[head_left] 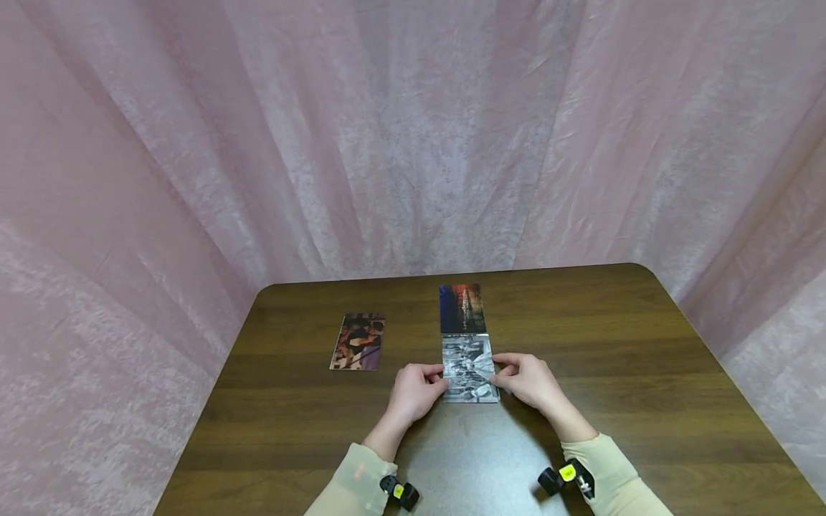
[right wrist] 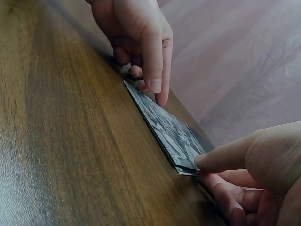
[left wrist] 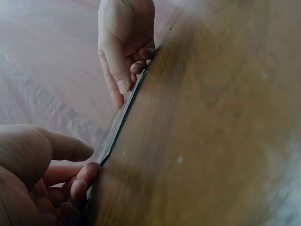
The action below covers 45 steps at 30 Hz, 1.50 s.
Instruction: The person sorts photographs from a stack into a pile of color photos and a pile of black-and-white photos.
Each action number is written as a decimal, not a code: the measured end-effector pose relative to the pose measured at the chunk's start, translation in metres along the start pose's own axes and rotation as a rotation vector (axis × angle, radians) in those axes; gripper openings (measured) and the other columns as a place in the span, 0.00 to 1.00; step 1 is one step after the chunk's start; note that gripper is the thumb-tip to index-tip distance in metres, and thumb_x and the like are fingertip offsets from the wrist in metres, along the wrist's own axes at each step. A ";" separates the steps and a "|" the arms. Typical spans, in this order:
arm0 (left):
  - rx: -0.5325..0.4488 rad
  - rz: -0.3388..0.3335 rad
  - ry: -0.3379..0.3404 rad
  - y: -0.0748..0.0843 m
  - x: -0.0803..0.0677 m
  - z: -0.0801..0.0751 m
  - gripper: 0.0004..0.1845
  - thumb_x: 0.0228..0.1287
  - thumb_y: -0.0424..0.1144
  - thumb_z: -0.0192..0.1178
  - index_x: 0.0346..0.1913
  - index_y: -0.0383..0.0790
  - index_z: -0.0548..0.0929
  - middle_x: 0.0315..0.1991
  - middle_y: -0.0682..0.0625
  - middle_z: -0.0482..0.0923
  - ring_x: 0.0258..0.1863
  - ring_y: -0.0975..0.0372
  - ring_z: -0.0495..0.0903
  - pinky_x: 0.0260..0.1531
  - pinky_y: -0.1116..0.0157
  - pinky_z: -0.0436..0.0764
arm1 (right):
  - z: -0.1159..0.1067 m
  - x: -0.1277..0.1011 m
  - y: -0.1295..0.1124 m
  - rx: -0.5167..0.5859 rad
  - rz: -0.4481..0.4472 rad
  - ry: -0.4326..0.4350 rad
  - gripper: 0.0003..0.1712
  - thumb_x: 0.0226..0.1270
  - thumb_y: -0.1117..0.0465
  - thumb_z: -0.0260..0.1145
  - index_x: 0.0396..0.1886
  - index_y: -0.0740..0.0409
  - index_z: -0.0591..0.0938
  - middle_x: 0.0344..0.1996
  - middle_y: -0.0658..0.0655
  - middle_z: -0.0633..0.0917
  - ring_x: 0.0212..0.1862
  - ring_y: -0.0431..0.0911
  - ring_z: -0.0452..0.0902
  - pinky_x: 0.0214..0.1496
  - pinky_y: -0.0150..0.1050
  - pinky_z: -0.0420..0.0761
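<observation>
Your left hand (head_left: 416, 390) pinches the left edge of the black-and-white photo (head_left: 469, 367), thumb on top, fingers curled under. Your right hand (head_left: 525, 380) pinches its right edge likewise. The photo lies flat on the wooden table (head_left: 645, 358), its far edge touching a blue-and-red photo (head_left: 461, 308). A colour photo (head_left: 358, 341) lies well apart to the left.

We note a black-and-white photo (head_left: 469, 376), a blue-and-red card (head_left: 462, 308), dark wood-grain table (head_left: 645, 373), pink curtain (head_left: 413, 136).
</observation>
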<state>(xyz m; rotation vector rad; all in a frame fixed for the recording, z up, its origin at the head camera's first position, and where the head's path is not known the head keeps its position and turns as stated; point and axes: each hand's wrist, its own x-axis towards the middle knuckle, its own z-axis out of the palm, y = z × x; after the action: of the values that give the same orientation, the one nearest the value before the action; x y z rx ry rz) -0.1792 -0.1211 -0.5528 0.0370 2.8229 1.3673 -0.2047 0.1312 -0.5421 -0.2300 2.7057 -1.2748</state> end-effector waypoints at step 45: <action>-0.010 -0.013 -0.019 0.003 -0.001 0.000 0.17 0.68 0.41 0.72 0.57 0.39 0.92 0.28 0.60 0.82 0.24 0.66 0.75 0.32 0.64 0.74 | 0.006 0.000 0.001 -0.111 0.022 0.089 0.26 0.68 0.51 0.75 0.64 0.49 0.88 0.31 0.40 0.88 0.36 0.40 0.81 0.38 0.44 0.76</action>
<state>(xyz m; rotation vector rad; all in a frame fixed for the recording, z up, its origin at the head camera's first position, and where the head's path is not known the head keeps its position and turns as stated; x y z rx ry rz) -0.1781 -0.1198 -0.5505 0.0319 2.7962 1.3705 -0.2037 0.1274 -0.5471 -0.1579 2.8496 -1.1571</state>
